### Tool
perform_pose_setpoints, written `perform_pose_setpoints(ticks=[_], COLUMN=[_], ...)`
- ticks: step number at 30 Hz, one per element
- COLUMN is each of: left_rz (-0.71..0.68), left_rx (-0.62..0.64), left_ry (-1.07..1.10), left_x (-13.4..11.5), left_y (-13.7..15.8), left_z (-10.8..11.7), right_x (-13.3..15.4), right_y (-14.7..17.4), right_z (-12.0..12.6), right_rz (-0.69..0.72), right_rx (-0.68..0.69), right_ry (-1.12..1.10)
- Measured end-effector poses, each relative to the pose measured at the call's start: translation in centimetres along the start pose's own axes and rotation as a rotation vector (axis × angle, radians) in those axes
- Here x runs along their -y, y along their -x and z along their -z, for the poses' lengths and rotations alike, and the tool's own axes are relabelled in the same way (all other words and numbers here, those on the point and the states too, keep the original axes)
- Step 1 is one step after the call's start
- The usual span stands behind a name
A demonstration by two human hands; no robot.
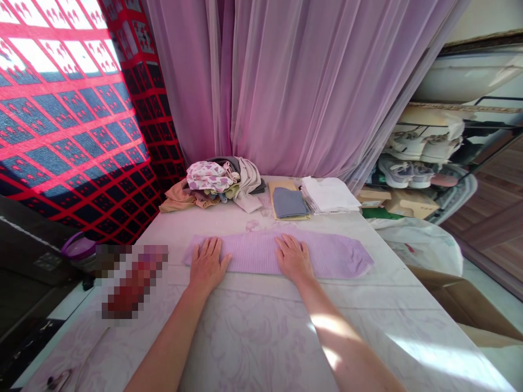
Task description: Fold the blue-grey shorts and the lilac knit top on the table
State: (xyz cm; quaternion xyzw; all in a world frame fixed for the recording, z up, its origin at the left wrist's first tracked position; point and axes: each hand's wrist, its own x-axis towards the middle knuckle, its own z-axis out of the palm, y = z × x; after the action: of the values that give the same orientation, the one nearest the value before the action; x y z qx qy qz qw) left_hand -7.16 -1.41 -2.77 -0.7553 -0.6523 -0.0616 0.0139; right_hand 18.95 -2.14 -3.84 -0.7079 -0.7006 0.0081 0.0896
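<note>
A lilac ribbed piece of knit clothing (253, 253) lies flat on the table in a long strip, its right end rounded and a little creased. My left hand (207, 264) rests palm down on its left part, fingers spread. Near its middle, my right hand (293, 256) also lies flat, with the fingers apart. Neither hand grips the cloth. Which garment it is, I cannot tell.
Behind it on the table (245, 326) are a heap of crumpled clothes (220, 182), a folded grey cloth (289, 202) and a stack of white cloths (330, 194). A blurred-out red object (133, 286) lies left. Shoes (404, 171) fill a rack; a cardboard box (461, 299) stands right.
</note>
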Motion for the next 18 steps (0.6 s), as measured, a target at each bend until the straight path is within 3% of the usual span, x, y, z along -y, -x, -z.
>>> perform_pose_setpoints(ticks=[3,10,18], left_rz=[0.0,-0.028,0.105], left_rx=[0.031,-0.041,0.048], left_ry=[0.016,0.04,-0.003], left_x=[0.1,1.1,1.8], left_y=[0.0,0.8,1.4], left_z=[0.2,0.2,0.0], right_x=[0.0,0.0,-0.2], right_y=[0.0,0.0,-0.1], right_z=[0.0,0.1,-0.2], right_rz=[-0.002,-0.001,0.004], right_rx=[0.003,0.003,-0.013], right_ry=[0.003,0.011,0.019])
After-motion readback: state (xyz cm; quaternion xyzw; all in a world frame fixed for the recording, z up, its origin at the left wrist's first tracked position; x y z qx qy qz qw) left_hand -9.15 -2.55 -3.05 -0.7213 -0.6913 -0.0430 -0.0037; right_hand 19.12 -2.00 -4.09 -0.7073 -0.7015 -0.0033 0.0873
